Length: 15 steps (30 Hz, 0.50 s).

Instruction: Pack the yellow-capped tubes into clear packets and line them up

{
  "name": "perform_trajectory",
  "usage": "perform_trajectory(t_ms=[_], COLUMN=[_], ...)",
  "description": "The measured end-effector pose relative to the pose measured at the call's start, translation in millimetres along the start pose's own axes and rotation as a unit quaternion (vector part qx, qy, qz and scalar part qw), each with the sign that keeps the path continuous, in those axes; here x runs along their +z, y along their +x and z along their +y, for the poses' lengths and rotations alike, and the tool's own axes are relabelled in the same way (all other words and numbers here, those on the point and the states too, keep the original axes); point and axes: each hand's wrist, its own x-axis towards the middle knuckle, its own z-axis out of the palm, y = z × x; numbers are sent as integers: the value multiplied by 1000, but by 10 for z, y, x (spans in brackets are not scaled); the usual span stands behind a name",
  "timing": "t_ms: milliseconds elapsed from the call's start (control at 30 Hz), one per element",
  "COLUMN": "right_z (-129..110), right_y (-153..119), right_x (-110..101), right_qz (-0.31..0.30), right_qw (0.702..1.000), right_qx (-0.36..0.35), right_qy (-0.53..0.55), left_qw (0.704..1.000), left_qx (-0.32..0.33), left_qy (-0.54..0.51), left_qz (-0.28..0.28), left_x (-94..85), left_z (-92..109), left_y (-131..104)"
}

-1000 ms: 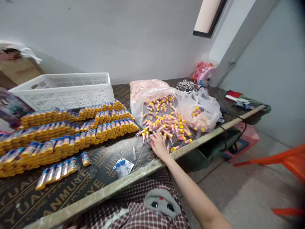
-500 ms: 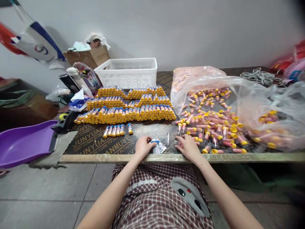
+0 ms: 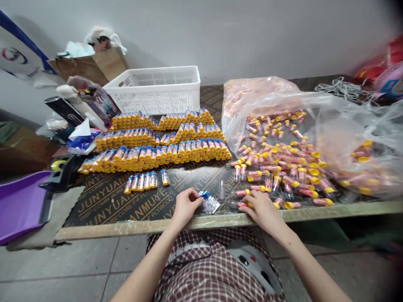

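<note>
At the bench's (image 3: 126, 228) front edge, my left hand (image 3: 186, 205) narrows its fingers against one small pile of blue-and-white slips (image 3: 210, 204), my right hand (image 3: 262, 209) curling over pink-filled, yellow-capped clear tubes (image 3: 243, 193); whether either grips, I cannot tell. Five blue-and-yellow tubes (image 3: 140, 182), one more (image 3: 165, 177) apart, front stacked rows (image 3: 157, 153) on dark printed plywood (image 3: 185, 180), below a grey wall (image 3: 252, 37).

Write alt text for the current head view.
A person's left hand touches blue-white printed packets; the right hand touches clear, yellow-capped plastic tubes. Beyond, stacked blue-and-yellow cylinders sit before a white plastic basket.
</note>
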Motion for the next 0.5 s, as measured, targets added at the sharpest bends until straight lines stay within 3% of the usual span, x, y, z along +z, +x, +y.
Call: perform_trajectory(t_ms=[100,167,267,333,500], right_z=[-145,-286,-505,-617,-745], right_y=[47,98,182,219,197], right_x=[9,38,121,181,245], right_qz=[48,93,150,165,199], right_qw=[988,956,897,874,862], right_qx=[54,100,136,137,80], right_qy=[137,259,392,436,460], left_qw=[970,936,900,880,857], left_qx=[-102,-154,-197,-211,-227], left_qy=[-223,-316,-388,-425,-462], left_qz=[-4,-6,-4,4,36], left_x=[-12,-9,25,55,77], left_z=[90,159,241,271,293], left_y=[63,110,163,184,214])
